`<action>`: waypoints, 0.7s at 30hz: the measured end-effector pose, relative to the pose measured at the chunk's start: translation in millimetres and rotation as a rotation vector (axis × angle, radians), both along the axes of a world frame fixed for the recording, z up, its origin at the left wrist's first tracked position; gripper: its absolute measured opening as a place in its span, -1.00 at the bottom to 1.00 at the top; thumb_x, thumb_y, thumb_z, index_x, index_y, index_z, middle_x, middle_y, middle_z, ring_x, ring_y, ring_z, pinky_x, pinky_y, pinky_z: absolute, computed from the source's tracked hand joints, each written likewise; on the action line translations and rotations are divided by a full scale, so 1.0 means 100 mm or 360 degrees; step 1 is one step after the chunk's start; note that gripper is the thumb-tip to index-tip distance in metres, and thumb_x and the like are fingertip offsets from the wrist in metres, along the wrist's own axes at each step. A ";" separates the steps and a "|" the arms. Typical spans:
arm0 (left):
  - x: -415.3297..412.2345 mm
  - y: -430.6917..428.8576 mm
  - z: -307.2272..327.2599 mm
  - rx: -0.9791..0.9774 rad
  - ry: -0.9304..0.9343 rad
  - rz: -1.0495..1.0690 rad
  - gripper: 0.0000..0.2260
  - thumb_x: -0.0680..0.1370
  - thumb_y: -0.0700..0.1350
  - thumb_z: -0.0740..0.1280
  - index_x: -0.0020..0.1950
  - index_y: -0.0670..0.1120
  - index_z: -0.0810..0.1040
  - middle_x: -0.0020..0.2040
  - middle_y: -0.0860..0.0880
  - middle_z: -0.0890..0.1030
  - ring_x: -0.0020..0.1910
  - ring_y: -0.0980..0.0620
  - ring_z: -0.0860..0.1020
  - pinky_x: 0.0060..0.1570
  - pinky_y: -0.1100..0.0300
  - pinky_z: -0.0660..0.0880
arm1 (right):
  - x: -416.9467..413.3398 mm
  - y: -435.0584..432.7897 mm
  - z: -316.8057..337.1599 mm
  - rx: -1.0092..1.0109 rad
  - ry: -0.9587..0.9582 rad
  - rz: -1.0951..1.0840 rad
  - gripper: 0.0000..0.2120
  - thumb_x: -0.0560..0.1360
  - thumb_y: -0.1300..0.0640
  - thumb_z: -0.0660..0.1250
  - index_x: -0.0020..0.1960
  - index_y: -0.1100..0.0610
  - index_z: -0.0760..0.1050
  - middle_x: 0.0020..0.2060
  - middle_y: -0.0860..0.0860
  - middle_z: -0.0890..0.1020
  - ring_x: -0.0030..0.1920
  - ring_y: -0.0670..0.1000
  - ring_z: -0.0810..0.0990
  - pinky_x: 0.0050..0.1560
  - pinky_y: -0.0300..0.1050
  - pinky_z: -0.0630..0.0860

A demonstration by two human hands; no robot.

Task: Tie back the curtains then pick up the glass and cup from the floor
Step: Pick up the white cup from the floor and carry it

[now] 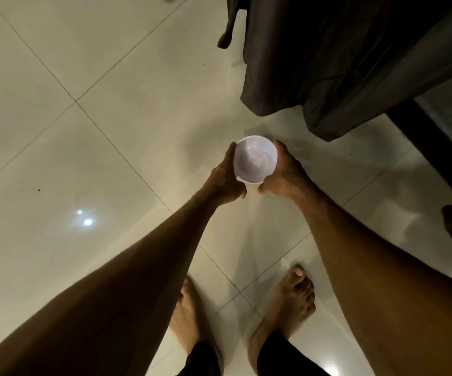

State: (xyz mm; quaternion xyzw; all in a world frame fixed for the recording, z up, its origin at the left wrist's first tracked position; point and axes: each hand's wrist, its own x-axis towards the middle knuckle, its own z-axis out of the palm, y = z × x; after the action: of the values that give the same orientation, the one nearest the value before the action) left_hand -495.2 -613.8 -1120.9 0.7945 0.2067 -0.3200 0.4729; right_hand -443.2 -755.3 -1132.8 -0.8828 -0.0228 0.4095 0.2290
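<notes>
The white round plastic cup (255, 159), upright with its mouth upward just beside the hem of the dark grey curtain (328, 63), is gripped on opposite sides by the left hand (226, 183) and the right hand (282, 172), both equally near.

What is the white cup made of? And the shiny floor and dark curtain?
The cup: plastic or glazed ceramic, I cannot tell which; smooth, white, softly shiny inside. The floor: polished tile, probably; pale squares, thin joint lines, mirrored lamp spots. The curtain: cloth, dark, hanging in soft folds.
</notes>
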 end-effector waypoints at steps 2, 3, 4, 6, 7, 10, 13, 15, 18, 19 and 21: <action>-0.01 -0.01 0.09 -0.0069 -0.0023 0.0089 -0.18 0.33 -0.46 0.33 0.50 0.01 0.15 0.34 -0.09 0.44 0.18 -0.23 0.50 0.01 -0.09 0.55 | -0.04 -0.01 0.06 0.0007 -0.0008 -0.0093 -0.08 0.29 0.16 0.61 0.51 0.05 0.18 0.39 0.03 0.41 0.38 0.11 0.41 0.32 -0.05 0.40; -0.02 -0.01 0.17 -0.0090 -0.0038 0.0120 -0.20 0.33 -0.47 0.32 0.48 0.01 0.19 0.33 -0.08 0.45 0.16 -0.22 0.51 -0.01 -0.09 0.55 | -0.07 -0.02 0.14 0.0003 -0.0028 -0.0113 -0.12 0.29 0.16 0.61 0.49 0.06 0.23 0.36 0.03 0.44 0.35 0.11 0.43 0.32 -0.05 0.41; -0.06 -0.01 0.28 -0.0101 -0.0050 0.0131 -0.21 0.33 -0.48 0.32 0.46 0.02 0.21 0.32 -0.06 0.46 0.15 -0.21 0.52 -0.04 -0.06 0.56 | -0.12 -0.05 0.25 0.0015 -0.0046 -0.0138 -0.16 0.29 0.18 0.61 0.46 0.07 0.27 0.33 0.03 0.46 0.32 0.11 0.46 0.30 -0.04 0.43; -0.14 -0.02 0.52 -0.0050 -0.0067 0.0108 -0.19 0.32 -0.46 0.35 0.46 0.05 0.22 0.30 -0.03 0.48 0.11 -0.17 0.54 -0.10 0.05 0.55 | -0.23 -0.08 0.52 0.0058 -0.0087 -0.0175 -0.21 0.29 0.21 0.60 0.42 0.08 0.32 0.28 0.04 0.50 0.27 0.11 0.50 0.25 -0.05 0.47; -0.20 -0.03 0.70 -0.0015 -0.0076 0.0101 -0.18 0.31 -0.45 0.37 0.47 0.06 0.21 0.29 -0.02 0.50 0.09 -0.16 0.56 -0.12 0.08 0.55 | -0.29 -0.11 0.72 0.0073 -0.0116 -0.0197 -0.22 0.29 0.23 0.60 0.42 0.08 0.32 0.27 0.04 0.50 0.25 0.11 0.51 0.23 -0.05 0.49; -0.35 -0.05 1.34 0.0011 -0.0062 0.0165 -0.16 0.31 -0.44 0.40 0.49 0.05 0.22 0.25 -0.03 0.53 0.08 -0.15 0.58 -0.08 0.06 0.58 | -0.48 -0.15 1.44 0.0112 -0.0141 -0.0274 -0.18 0.28 0.25 0.59 0.43 0.07 0.27 0.26 0.05 0.49 0.23 0.10 0.51 0.15 -0.06 0.54; -0.44 -0.09 2.09 0.0046 -0.0093 0.0142 -0.17 0.31 -0.39 0.47 0.49 0.00 0.24 0.26 -0.01 0.54 0.12 -0.14 0.57 0.02 0.01 0.58 | -0.66 -0.18 2.22 0.0184 -0.0145 -0.0372 -0.17 0.30 0.24 0.59 0.43 0.07 0.22 0.27 0.06 0.47 0.22 0.08 0.50 0.13 -0.05 0.55; -0.49 -0.12 2.66 0.0090 -0.0135 0.0060 -0.14 0.29 -0.34 0.52 0.50 0.00 0.24 0.29 -0.02 0.54 0.15 -0.12 0.55 0.09 0.05 0.55 | -0.79 -0.23 2.82 0.0224 -0.0191 -0.0446 -0.17 0.29 0.22 0.59 0.42 0.08 0.22 0.26 0.07 0.47 0.22 0.07 0.50 0.12 -0.08 0.54; -0.56 -0.14 3.51 0.0115 -0.0283 -0.0091 -0.20 0.29 -0.28 0.55 0.45 -0.01 0.31 0.25 -0.04 0.57 0.15 -0.11 0.55 0.06 0.16 0.49 | -1.01 -0.30 3.63 0.0234 -0.0232 -0.0579 -0.15 0.28 0.17 0.61 0.43 0.08 0.22 0.29 0.06 0.47 0.26 0.06 0.48 0.17 -0.13 0.48; -0.60 -0.16 3.81 0.0130 -0.0337 -0.0157 -0.23 0.28 -0.25 0.55 0.44 -0.01 0.33 0.22 -0.04 0.59 0.13 -0.10 0.56 0.01 0.19 0.47 | -1.12 -0.34 3.93 0.0245 -0.0252 -0.0636 -0.16 0.29 0.15 0.61 0.43 0.07 0.23 0.29 0.04 0.47 0.26 0.04 0.48 0.16 -0.17 0.45; -0.68 -0.23 4.35 0.0129 -0.0443 -0.0268 -0.26 0.28 -0.22 0.56 0.41 -0.01 0.36 0.19 -0.04 0.60 0.07 -0.08 0.57 -0.06 0.26 0.44 | -1.28 -0.40 4.41 0.0277 -0.0293 -0.0761 -0.18 0.31 0.11 0.59 0.44 0.05 0.24 0.26 0.01 0.48 0.23 -0.02 0.47 0.15 -0.23 0.40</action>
State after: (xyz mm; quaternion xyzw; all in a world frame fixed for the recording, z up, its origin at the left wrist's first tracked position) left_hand -563.4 -636.4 -686.1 0.8640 0.0845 -0.2369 0.4361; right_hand -571.6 -795.6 -691.7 -0.8736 0.1307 0.2584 0.3911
